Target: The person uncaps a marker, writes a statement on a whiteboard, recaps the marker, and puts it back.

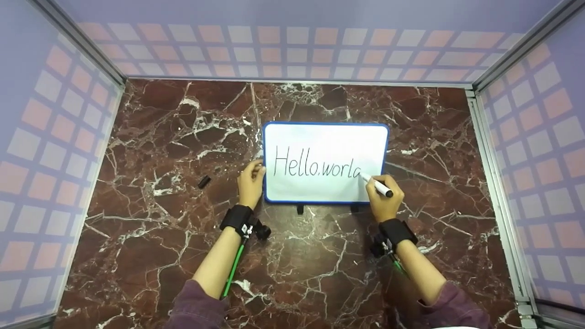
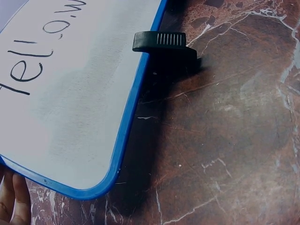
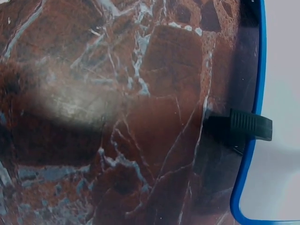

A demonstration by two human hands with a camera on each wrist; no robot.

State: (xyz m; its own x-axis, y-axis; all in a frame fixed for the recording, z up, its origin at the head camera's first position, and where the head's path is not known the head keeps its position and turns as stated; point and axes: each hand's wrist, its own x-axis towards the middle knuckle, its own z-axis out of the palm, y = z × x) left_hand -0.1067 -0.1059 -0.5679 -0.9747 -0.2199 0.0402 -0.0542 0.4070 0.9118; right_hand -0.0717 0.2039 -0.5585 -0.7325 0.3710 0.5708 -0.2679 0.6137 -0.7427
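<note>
A whiteboard (image 1: 320, 189) with a blue frame lies in the middle of the head view, bearing the black handwriting "Hello.worl" and a further, unfinished-looking letter. My right hand (image 1: 386, 196) grips a white marker (image 1: 383, 188) with a black end, its tip at that last letter. At the board's left edge, my left hand (image 1: 251, 185) holds the blue frame. In the left wrist view, fingers (image 2: 19, 199) of that hand meet the frame's lower left corner area. Neither the right hand nor the marker shows in the right wrist view.
A black marker cap (image 1: 204, 182) lies on the dark red marbled table (image 1: 183, 256), left of the left hand. Black clips (image 2: 159, 42) stick out from the board's near edge. Tiled-pattern walls (image 1: 297, 50) enclose the table at the back and both sides.
</note>
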